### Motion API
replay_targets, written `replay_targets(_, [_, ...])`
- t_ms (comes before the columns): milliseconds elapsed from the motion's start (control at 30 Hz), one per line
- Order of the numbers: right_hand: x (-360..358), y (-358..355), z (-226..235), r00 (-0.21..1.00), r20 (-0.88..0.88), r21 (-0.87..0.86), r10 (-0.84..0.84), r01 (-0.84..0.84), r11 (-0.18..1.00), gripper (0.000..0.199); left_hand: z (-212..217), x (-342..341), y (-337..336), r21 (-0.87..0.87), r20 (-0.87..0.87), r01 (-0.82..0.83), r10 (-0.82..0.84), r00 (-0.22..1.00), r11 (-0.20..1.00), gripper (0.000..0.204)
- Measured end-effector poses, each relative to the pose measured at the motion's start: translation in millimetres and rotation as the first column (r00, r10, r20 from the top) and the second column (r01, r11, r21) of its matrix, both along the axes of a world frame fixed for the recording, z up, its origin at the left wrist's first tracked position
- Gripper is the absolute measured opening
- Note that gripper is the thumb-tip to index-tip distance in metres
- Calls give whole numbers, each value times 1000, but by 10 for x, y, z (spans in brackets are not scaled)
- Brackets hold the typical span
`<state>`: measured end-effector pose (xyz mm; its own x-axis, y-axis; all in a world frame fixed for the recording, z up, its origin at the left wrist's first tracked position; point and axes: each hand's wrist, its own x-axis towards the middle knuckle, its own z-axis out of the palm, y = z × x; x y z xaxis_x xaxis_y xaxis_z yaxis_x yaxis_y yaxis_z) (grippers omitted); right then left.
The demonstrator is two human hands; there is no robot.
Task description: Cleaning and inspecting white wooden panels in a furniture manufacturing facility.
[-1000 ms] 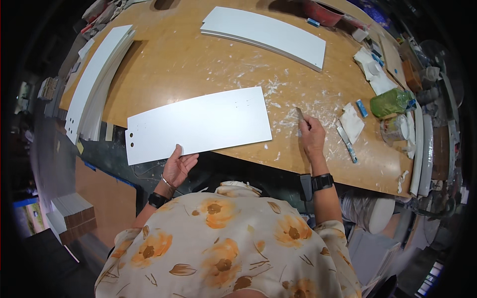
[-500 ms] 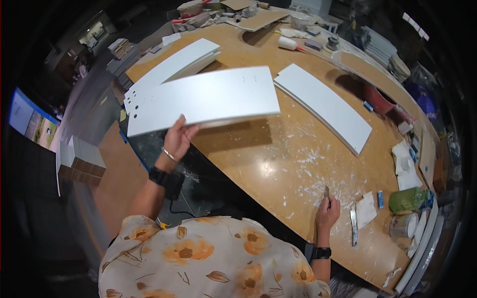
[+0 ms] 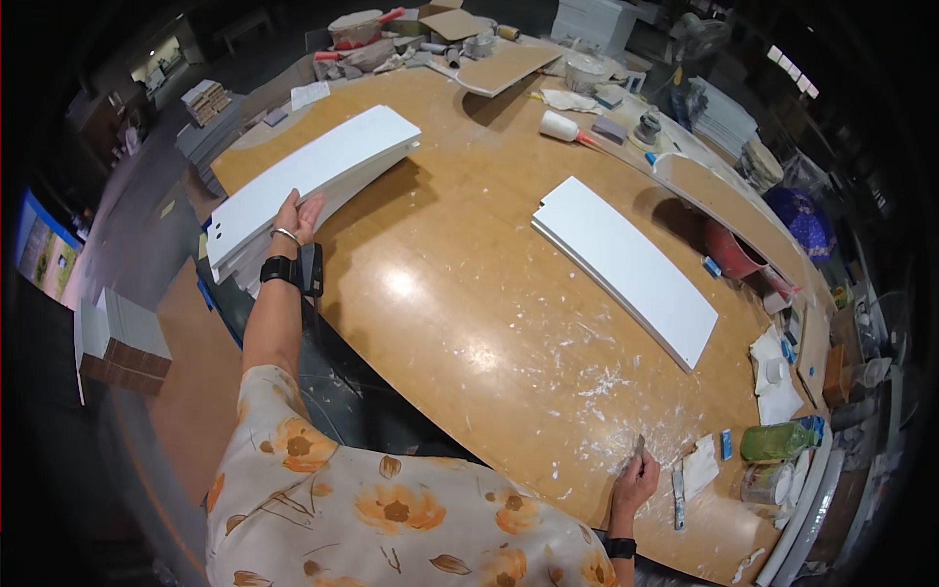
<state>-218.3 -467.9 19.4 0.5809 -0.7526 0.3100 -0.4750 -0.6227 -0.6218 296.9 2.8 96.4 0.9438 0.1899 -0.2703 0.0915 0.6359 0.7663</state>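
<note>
On the left of the table lies a pile of white curved panels (image 3: 323,158), with dark holes in the near left end of the top one. My left hand (image 3: 301,215) is at the top panel's right-hand long edge, thumb against it and palm turned up, gripping that edge; some of its fingers are hard to make out. Low on the right, my right hand (image 3: 636,481) is closed around a small scraper (image 3: 639,446), its blade pointing away from me over white scrapings (image 3: 611,391). More white panels (image 3: 631,269) lie stacked right of the middle.
Beside my right hand are a utility knife (image 3: 679,497), a white cloth (image 3: 700,468), a green bottle (image 3: 775,441) and a tin (image 3: 766,482). A paint roller (image 3: 559,125), a red bowl (image 3: 732,249) and a curved board (image 3: 719,203) line the far right.
My left hand has carried the white panel left and down onto the left pile. The right hand keeps the scraper over the scrapings. The whole view has shifted.
</note>
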Motion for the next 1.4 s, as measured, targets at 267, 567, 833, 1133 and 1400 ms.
replay_targets(267, [110, -9, -19, 999, -20, -71, -38, 36, 997, 15, -188, -173, -738, 301, -228, 498, -446, 866, 813, 47])
replay_targets(567, [68, -17, -30, 998, 3, -137, -58, 58, 989, 17, -642, -8, -3316, 982, -138, 189, -750, 647, -18, 40])
replay_targets(833, [40, -26, -69, 986, -50, -172, -161, 150, 974, 16, -1145, -286, -3609, 932, 260, -356, -797, 544, 61, 40])
replay_targets(1133, [63, -9, -26, 988, 29, -151, -149, 152, 977, 14, -715, -843, -3649, 410, -301, 782, -740, 602, 469, 26])
replay_targets(1400, [34, -36, 0, 984, 42, -141, -175, 179, 974, 14, -678, -1230, -3616, 142, -349, 926, -857, 379, 351, 14])
